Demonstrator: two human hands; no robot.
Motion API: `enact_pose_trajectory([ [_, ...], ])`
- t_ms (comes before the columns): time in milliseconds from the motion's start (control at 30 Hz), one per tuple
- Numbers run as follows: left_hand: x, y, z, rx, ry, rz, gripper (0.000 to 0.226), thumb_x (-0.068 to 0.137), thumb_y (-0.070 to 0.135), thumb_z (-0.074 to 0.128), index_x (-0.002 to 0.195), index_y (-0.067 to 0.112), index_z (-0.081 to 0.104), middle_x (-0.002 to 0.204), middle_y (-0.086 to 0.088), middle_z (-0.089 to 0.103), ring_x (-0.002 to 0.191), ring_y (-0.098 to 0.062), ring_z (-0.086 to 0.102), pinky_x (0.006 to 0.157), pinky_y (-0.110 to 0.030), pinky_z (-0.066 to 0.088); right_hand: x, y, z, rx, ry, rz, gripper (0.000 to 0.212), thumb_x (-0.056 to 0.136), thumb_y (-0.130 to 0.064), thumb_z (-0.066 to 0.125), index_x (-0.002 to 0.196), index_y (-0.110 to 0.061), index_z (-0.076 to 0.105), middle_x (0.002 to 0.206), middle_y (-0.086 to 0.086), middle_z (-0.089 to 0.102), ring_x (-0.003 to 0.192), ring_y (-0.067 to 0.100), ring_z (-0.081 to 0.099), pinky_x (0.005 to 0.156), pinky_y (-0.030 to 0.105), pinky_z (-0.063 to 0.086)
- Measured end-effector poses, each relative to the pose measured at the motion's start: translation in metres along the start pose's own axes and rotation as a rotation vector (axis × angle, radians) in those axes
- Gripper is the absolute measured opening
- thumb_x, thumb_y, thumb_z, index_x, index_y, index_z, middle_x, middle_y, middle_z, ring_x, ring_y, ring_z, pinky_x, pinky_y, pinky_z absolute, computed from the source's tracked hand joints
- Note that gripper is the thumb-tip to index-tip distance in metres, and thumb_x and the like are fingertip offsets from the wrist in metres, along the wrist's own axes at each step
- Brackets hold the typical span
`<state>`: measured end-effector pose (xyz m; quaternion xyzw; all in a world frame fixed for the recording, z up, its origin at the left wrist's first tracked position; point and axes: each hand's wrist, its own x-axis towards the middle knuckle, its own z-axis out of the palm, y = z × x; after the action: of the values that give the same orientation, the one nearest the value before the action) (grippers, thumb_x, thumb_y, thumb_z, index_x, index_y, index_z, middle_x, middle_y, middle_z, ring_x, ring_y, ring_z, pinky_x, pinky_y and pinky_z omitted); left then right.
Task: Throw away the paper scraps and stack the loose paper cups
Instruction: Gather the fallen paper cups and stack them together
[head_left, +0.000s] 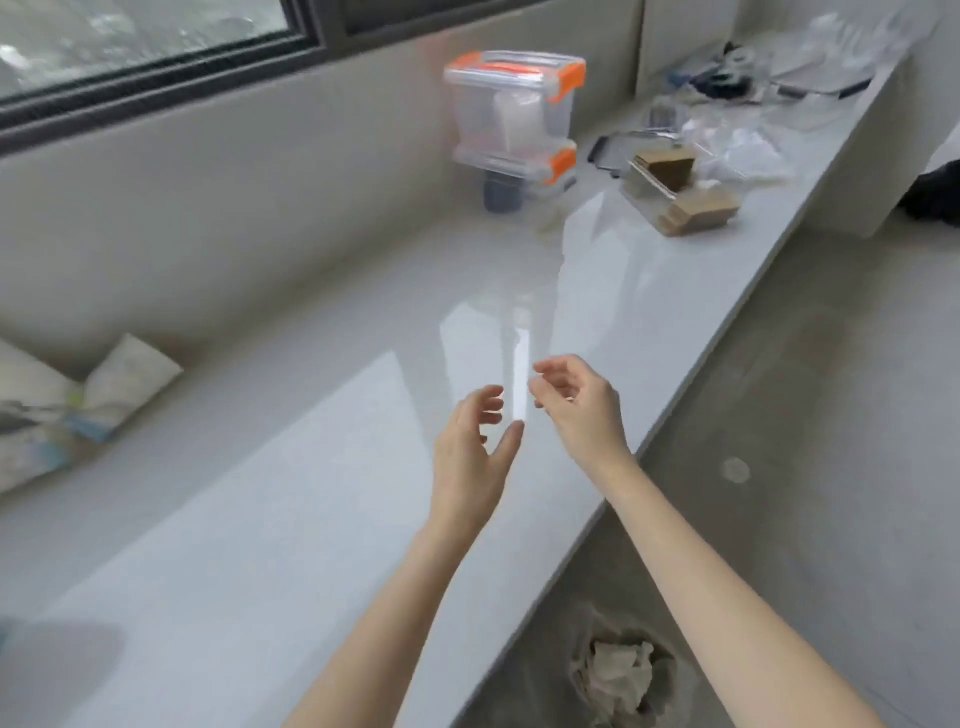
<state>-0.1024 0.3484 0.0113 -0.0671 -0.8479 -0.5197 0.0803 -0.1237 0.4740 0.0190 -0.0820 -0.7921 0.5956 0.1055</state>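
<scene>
My left hand (470, 457) and my right hand (579, 410) hover side by side over the glossy white counter (260, 519), near its front edge. Both hands are empty with the fingers spread and curled a little. On the floor below the counter edge sits a bin (623, 670) lined with a grey bag, with crumpled white paper scraps (621, 675) inside it. I see no paper cups that I can tell apart in this blurred view; a pale translucent shape stands in the upper clear box.
Two stacked clear boxes with orange clips (514, 119) stand at the back of the counter on a dark cup. Brown cardboard pieces (685, 197) and clear plastic clutter (737, 145) lie at the far right. A printed bag (67, 405) lies at the left.
</scene>
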Motion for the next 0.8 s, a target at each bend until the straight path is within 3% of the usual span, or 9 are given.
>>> enact_pose_trajectory([
  [200, -0.008, -0.012, -0.13, 0.128, 0.352, -0.008, 0.041, 0.08, 0.022, 0.065, 0.119, 0.018, 0.052, 0.11, 0.009, 0.056, 0.099, -0.008, 0.056, 0.084, -0.023, 0.043, 0.011, -0.086, 0.108, 0.059, -0.265, -0.197, 0.017, 0.083, -0.019, 0.061, 0.1, -0.015, 0.061, 0.089, 0.006, 0.067, 0.085, 0.022, 0.065, 0.075, 0.022, 0.048],
  [367, -0.054, -0.039, -0.235, 0.279, 0.617, -0.087, 0.044, 0.077, 0.019, 0.068, 0.119, 0.015, 0.053, 0.107, 0.007, 0.055, 0.096, -0.008, 0.054, 0.083, -0.02, 0.042, -0.016, -0.13, 0.196, 0.073, -0.499, -0.338, 0.02, 0.083, -0.019, 0.063, 0.102, -0.015, 0.06, 0.085, 0.0, 0.065, 0.077, 0.01, 0.061, 0.064, 0.005, 0.041],
  [533, -0.098, -0.055, -0.318, 0.383, 0.795, -0.194, 0.053, 0.073, 0.018, 0.073, 0.122, 0.014, 0.051, 0.115, 0.0, 0.055, 0.106, -0.012, 0.05, 0.093, -0.021, 0.037, -0.048, -0.164, 0.276, 0.094, -0.704, -0.4, 0.03, 0.08, -0.019, 0.066, 0.108, -0.017, 0.055, 0.087, 0.001, 0.064, 0.083, 0.016, 0.06, 0.071, 0.014, 0.043],
  [633, -0.119, -0.067, -0.351, 0.467, 0.842, -0.262, 0.068, 0.066, 0.027, 0.078, 0.125, 0.011, 0.048, 0.127, -0.008, 0.051, 0.119, -0.022, 0.045, 0.097, -0.016, 0.024, -0.062, -0.177, 0.315, 0.057, -0.772, -0.405, 0.042, 0.08, -0.02, 0.067, 0.117, -0.016, 0.05, 0.097, 0.002, 0.061, 0.084, 0.016, 0.057, 0.066, 0.008, 0.041],
  [733, -0.134, -0.087, -0.372, 0.463, 0.879, -0.37, 0.093, 0.054, 0.046, 0.072, 0.134, 0.011, 0.037, 0.14, -0.011, 0.04, 0.132, -0.026, 0.033, 0.106, -0.021, 0.018, -0.068, -0.175, 0.345, 0.021, -0.811, -0.36, 0.051, 0.079, -0.02, 0.068, 0.124, -0.014, 0.046, 0.108, 0.008, 0.058, 0.097, 0.022, 0.056, 0.078, 0.022, 0.038],
  [800, -0.142, -0.106, -0.379, 0.408, 0.892, -0.459, 0.106, 0.052, 0.048, 0.076, 0.139, 0.011, 0.028, 0.146, -0.013, 0.031, 0.138, -0.025, 0.024, 0.111, -0.027, 0.017, -0.069, -0.17, 0.362, -0.003, -0.836, -0.329, 0.054, 0.079, -0.02, 0.069, 0.126, -0.013, 0.045, 0.113, 0.011, 0.057, 0.1, 0.023, 0.055, 0.081, 0.026, 0.037],
])
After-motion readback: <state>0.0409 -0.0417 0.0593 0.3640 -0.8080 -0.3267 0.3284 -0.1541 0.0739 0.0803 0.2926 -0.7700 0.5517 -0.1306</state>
